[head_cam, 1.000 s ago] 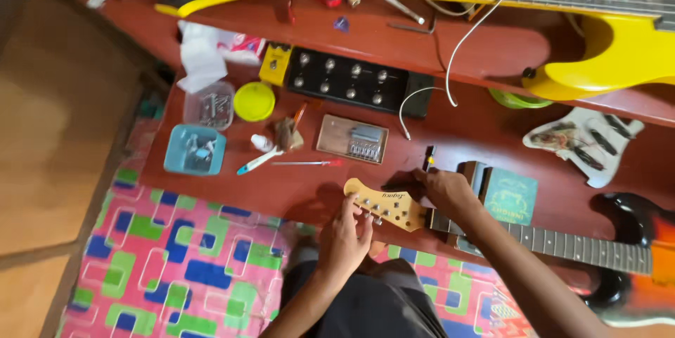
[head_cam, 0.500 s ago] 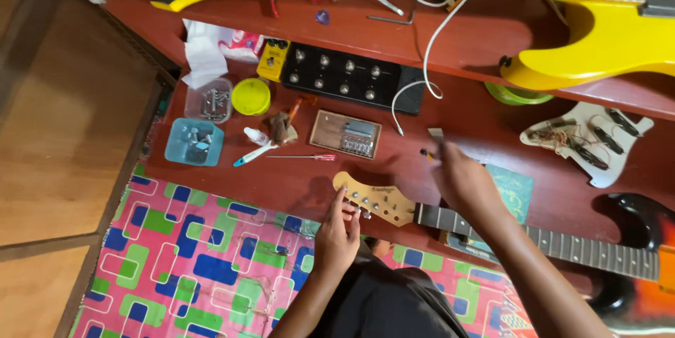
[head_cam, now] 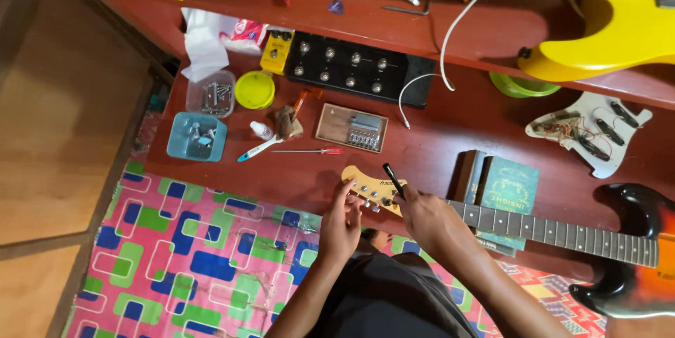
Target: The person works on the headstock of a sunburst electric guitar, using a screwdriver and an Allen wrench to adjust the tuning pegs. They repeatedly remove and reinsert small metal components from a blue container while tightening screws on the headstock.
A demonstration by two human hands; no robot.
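- The right hand (head_cam: 430, 220) grips a slim black tool (head_cam: 392, 179), its tip pointing up and away over the pale wooden headstock (head_cam: 371, 187) of a sunburst electric guitar (head_cam: 633, 254).
- The left hand (head_cam: 340, 220) has its fingers loosely spread, fingertips touching the headstock's near edge by the tuning pegs; it grasps nothing.
- The guitar lies across the near edge of the reddish table (head_cam: 450, 134), neck running right to its body; a teal book (head_cam: 508, 190) lies under the neck.
- Beyond the headstock lie a red-handled screwdriver (head_cam: 309, 150) and a shallow tan box (head_cam: 351, 128) holding metal parts.
- Further left, a blue square tub (head_cam: 197, 137) holds small bits too small to tell; a clear tub (head_cam: 210, 93) holds metal screws; a yellow-green lid (head_cam: 254, 89) lies just beside it.
- A black pedal unit (head_cam: 358, 69) with knobs sits behind, a white pickguard (head_cam: 589, 130) with wiring to the right.
- A yellow guitar (head_cam: 619, 22) rests on the shelf above.
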